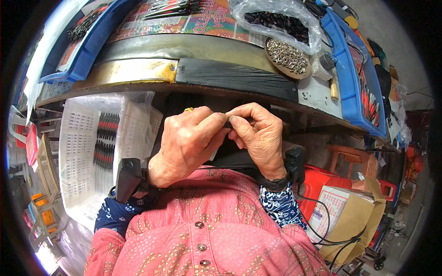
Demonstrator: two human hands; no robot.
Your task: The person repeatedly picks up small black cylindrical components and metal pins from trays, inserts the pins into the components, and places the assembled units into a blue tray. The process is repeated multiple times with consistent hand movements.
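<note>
In front of my chest, just below the table edge, both hands meet at the fingertips. My left hand [184, 140], with a ring on one finger, is closed in a pinch. My right hand [261, 138] pinches too, its thumb and forefinger touching the left fingertips. Between them shows a small dark piece [227, 123], mostly covered by the fingers, so its kind does not show. Beyond my hands, a round brown dish [301, 75] holds small silvery metal parts. A clear plastic bag [258, 8] of black and red parts lies behind it.
At left stands a white perforated basket [76, 152] with rows of red-and-black pens [106, 142]. Blue bins [87, 57] flank the table, the right blue bin [343, 87] holding red pieces. Right of me are a red stool [317, 177], a cardboard box [352, 221] and black cables [329, 216].
</note>
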